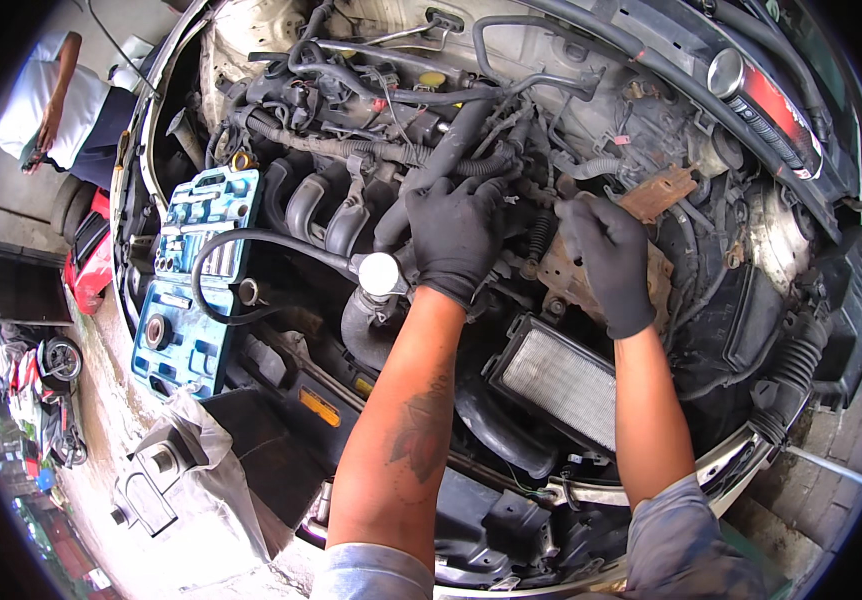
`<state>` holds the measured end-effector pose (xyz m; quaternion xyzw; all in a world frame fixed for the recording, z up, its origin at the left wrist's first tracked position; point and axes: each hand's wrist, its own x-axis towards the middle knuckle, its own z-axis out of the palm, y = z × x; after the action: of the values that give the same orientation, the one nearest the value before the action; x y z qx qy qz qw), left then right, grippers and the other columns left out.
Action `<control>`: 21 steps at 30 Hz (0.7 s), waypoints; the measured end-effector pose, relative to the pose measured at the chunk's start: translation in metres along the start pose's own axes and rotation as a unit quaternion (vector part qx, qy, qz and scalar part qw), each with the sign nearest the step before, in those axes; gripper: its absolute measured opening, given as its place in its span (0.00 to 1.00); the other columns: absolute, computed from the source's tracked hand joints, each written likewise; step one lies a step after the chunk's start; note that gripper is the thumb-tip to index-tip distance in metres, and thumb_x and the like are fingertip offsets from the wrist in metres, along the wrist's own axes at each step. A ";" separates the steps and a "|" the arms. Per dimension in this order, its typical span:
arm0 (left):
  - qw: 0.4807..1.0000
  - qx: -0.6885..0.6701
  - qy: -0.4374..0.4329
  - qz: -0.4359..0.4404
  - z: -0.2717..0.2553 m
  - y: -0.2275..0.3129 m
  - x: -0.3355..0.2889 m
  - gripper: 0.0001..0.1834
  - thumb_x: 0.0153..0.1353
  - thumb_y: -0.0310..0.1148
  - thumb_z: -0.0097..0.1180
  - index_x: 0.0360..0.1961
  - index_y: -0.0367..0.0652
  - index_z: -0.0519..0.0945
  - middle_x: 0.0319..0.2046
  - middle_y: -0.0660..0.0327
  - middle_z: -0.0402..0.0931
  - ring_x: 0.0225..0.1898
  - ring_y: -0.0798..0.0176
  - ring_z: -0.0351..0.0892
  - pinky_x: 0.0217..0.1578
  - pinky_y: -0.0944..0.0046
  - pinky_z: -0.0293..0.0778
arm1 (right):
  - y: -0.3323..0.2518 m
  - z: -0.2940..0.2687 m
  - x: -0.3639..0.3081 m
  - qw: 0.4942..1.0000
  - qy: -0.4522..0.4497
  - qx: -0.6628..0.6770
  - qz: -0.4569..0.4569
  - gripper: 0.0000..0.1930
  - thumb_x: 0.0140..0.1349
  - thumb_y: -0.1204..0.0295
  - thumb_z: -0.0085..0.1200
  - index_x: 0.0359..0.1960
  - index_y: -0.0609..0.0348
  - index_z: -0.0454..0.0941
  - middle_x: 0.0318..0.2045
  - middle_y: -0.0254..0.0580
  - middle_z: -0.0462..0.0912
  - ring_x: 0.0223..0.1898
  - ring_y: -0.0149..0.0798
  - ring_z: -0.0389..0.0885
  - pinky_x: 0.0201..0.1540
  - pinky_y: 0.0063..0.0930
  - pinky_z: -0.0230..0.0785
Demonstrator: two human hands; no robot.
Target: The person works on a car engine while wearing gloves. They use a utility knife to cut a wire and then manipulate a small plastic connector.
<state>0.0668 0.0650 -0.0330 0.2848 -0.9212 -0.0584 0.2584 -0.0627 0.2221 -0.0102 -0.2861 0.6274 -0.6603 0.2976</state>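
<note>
Both my hands wear black gloves and reach into an open engine bay. My left hand (459,238) lies against a thick black hose (463,140) near the middle, its fingers bent; the fingertips are hidden among the parts. To its right, my right hand (606,258) is closed, knuckles up, over a rusty metal plate (561,270). What its fingers grip is hidden. A rusty bracket (659,194) extends beyond that hand. Nearer me, below the right hand, a pleated air filter (558,385) sits in a black frame. Left of my left wrist is a round white cap (379,273).
An open blue socket set case (183,318) leans at the bay's left, a curved hose (213,262) across it. A red-and-black spray can (766,112) lies at the far right edge. White cloth (221,490) drapes the front left. Another person (61,110) stands upper left; motorcycles (51,390) are beyond.
</note>
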 end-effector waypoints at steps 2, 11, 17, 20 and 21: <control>1.000 -0.002 0.000 -0.005 0.000 0.001 0.000 0.10 0.60 0.39 0.63 0.43 0.58 0.89 0.42 0.70 0.89 0.47 0.55 0.83 0.49 0.43 0.70 | 0.002 0.015 0.005 0.996 0.000 -0.068 -0.062 0.09 0.68 0.74 0.65 0.48 0.59 0.87 0.33 0.33 0.82 0.31 0.23 0.76 0.37 0.22 0.74; 1.000 0.005 -0.015 -0.002 0.001 0.000 0.001 0.09 0.60 0.38 0.61 0.41 0.57 0.88 0.39 0.69 0.88 0.44 0.54 0.83 0.47 0.43 0.70 | -0.018 0.034 0.020 0.872 0.016 -0.387 -0.300 0.16 0.63 0.73 0.65 0.53 0.53 0.87 0.45 0.45 0.85 0.48 0.51 0.85 0.50 0.42 0.79; 1.000 0.007 0.002 0.002 0.003 0.002 0.001 0.08 0.61 0.40 0.60 0.39 0.57 0.88 0.38 0.69 0.87 0.45 0.55 0.83 0.49 0.43 0.70 | -0.023 0.017 0.036 0.781 -0.087 -0.518 -0.337 0.10 0.63 0.71 0.64 0.46 0.52 0.88 0.38 0.40 0.85 0.44 0.52 0.85 0.43 0.47 0.79; 1.000 0.005 -0.005 -0.001 0.003 0.003 0.001 0.09 0.61 0.41 0.60 0.41 0.59 0.89 0.40 0.70 0.87 0.45 0.55 0.82 0.50 0.43 0.70 | -0.011 0.017 0.044 0.846 -0.082 -0.436 -0.297 0.06 0.65 0.69 0.63 0.40 0.54 0.87 0.31 0.40 0.84 0.35 0.47 0.85 0.39 0.43 0.78; 1.000 0.002 -0.012 -0.002 0.003 0.004 0.001 0.10 0.62 0.41 0.60 0.41 0.59 0.89 0.40 0.70 0.87 0.45 0.55 0.82 0.50 0.43 0.70 | -0.004 0.016 0.044 0.896 -0.075 -0.373 -0.229 0.06 0.65 0.68 0.63 0.38 0.55 0.87 0.29 0.38 0.83 0.32 0.43 0.82 0.37 0.41 0.77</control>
<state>0.0624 0.0674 -0.0337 0.2867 -0.9238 -0.0604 0.2462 -0.0796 0.1781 -0.0051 -0.5605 0.7205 -0.4044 0.0555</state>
